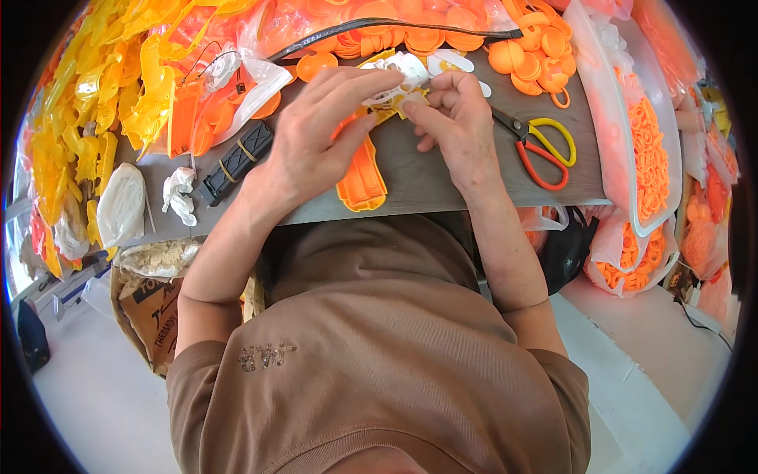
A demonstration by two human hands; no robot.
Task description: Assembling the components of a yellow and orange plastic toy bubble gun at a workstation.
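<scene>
Left hand (320,130) at white part (412,69), right hand (462,130) at yellow piece (416,101); cannot tell whether either grip holds; orange shell (365,180), scissors (521,131) on tabletop (580,186)

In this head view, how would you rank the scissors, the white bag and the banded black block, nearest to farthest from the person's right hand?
From the right hand:
1. Scissors: just to its right.
2. Banded black block: left, beyond the left hand.
3. White bag: farthest left, near the table's front edge.
</scene>
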